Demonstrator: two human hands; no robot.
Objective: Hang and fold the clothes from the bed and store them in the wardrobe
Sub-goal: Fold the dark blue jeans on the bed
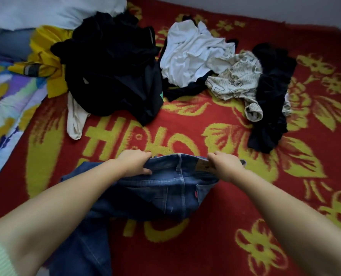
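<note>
A pair of blue jeans [165, 192] lies on the red and yellow blanket [205, 246] in front of me, its legs trailing off the near edge at lower left. My left hand [134, 162] grips the waistband at its left end. My right hand [226, 166] grips the waistband at its right end, by the leather patch. The waistband is stretched between both hands. Farther back lie a heap of black clothes [114, 66], a white garment [189, 50], a beige patterned garment [237, 80] and another black garment [271, 100].
A yellow garment [46, 60] and a cream piece [75, 120] stick out from under the black heap. A colourful sheet [8, 100] covers the bed's left side, with a white pillow [52, 10] at the back left. A pale wall [265, 8] runs behind.
</note>
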